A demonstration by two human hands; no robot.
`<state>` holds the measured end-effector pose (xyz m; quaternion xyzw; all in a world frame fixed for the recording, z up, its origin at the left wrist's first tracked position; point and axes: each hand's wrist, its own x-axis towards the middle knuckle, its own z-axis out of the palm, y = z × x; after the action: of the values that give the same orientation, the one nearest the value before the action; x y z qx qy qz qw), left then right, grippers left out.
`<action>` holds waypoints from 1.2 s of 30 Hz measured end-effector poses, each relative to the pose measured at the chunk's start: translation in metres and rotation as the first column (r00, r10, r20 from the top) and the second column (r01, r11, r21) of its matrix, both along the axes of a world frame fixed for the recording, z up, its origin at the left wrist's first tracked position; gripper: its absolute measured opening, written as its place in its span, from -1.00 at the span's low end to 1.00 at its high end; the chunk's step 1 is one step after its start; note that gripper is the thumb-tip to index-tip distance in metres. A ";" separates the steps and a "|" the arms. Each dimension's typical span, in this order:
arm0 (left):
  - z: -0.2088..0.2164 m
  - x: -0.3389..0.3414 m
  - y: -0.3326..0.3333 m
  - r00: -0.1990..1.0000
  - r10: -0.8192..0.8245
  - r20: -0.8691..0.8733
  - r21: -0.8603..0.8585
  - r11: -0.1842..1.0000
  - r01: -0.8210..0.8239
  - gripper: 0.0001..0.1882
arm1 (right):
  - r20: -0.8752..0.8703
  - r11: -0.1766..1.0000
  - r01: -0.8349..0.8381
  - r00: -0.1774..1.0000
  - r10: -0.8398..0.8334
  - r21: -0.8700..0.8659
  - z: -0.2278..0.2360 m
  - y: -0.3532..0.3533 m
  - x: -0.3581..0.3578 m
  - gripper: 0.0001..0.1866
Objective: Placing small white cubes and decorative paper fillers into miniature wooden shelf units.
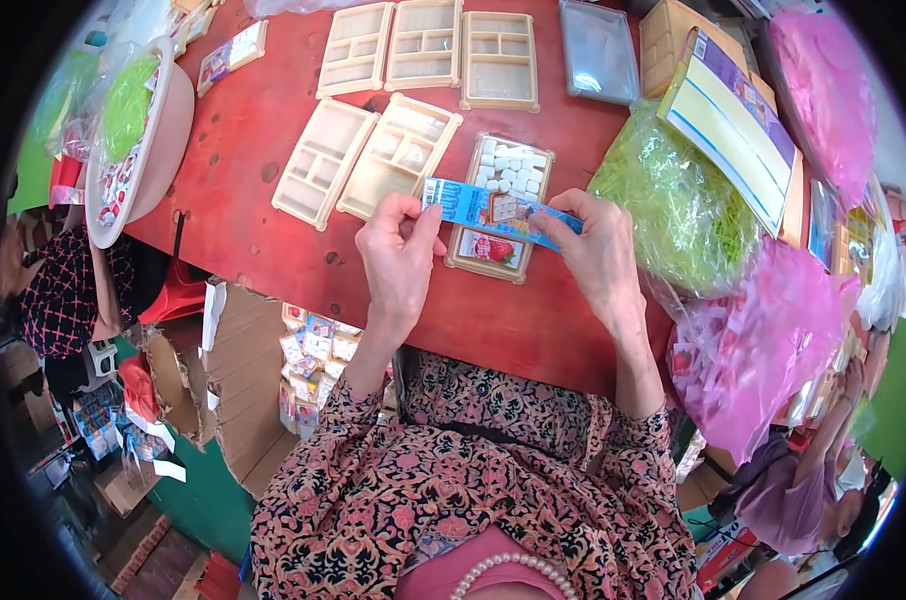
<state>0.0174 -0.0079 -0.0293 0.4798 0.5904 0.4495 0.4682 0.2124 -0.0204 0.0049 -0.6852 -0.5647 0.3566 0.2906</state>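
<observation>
A flat blue printed card strip (463,203) is stretched sideways between my hands. My left hand (398,250) pinches its left end between thumb and fingers. At the other end, my right hand (603,255) grips it, thumb pressed on top. The strip crosses over the middle of a beige plastic tray (488,272) on the red table, hiding that part; I cannot tell whether they touch. White blocks (513,165) fill the tray's far section. A small packet with a strawberry picture (493,248) lies in the near section.
Beige compartment trays (314,170) lie farther off on the red table (233,180). A white basin (168,130) of small packets stands left. On the right are bagged green shreds (663,190), a pink bag (763,340) and printed card sheets (728,140). Co-workers sit at both sides.
</observation>
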 end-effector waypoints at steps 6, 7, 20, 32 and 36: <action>0.009 -0.001 0.003 0.986 0.002 0.166 0.099 0.995 -0.019 -0.85 | -0.101 0.995 0.047 0.994 -0.039 0.083 0.005 0.005 0.002 -0.85; 0.013 0.002 0.003 0.986 0.002 0.165 0.100 0.995 -0.019 -0.85 | -0.101 0.995 0.047 0.994 -0.039 0.083 0.006 0.007 0.003 -0.85; 0.001 0.043 -0.026 0.801 -0.068 -0.594 0.297 0.907 0.297 -0.25 | -0.356 0.929 0.283 0.916 -0.188 0.240 0.024 -0.001 0.015 -0.84; -0.002 0.039 -0.045 0.702 -0.164 -0.693 0.247 0.861 0.445 -0.20 | -0.384 0.948 0.299 0.892 -0.238 0.107 0.019 -0.020 0.012 -0.81; 0.002 0.031 -0.056 0.739 -0.187 -0.647 0.246 0.866 0.435 -0.20 | -0.356 0.982 0.189 0.920 -0.167 0.028 0.008 -0.035 0.007 -0.83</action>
<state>0.0487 -0.0637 -0.0275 0.7723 0.5183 0.2924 0.2222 0.2195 -0.0555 0.0133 -0.6496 -0.4497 0.4279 0.4391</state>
